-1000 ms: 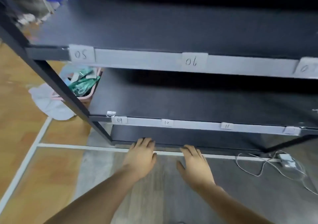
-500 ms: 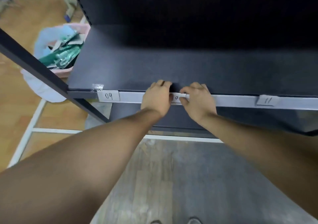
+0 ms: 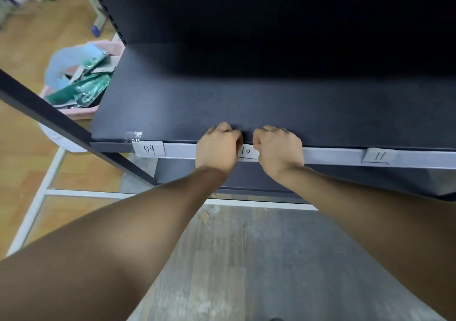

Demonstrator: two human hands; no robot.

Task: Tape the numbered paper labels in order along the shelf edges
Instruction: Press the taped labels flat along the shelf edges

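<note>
Label 10 (image 3: 246,151) lay flat against the grey edge strip (image 3: 330,155) of the shelf (image 3: 246,103). Its long axis ran level along the strip, its face was turned out toward the person, and its digits stood upright, reading left to right. It sat between label 09 (image 3: 149,149) near the left corner and label 11 (image 3: 378,156) farther right, all three in one row on the same strip.

The left grip (image 3: 217,148) was clenched at the label's left end and the right grip (image 3: 278,150) at its right end. The fingers of both were curled over the shelf's front lip, and both thumbs were tucked in against the label's upper corners. Only the middle of the paper showed between them. I could not tell whether any tape lay under the fingers.

A crumpled scrap of clear tape (image 3: 134,137) clung to the shelf top just above label 09. Behind the dark post (image 3: 49,118), a pink basket (image 3: 81,111) of green packets stood on the floor (image 3: 246,259).

Half a second before, both grips were already on this label, but the left one's fingers lay longer over the shelf top; they had since curled tighter. A second before, both rested open near the bottom shelf, and the higher shelf with 05 and 06 was in sight.
</note>
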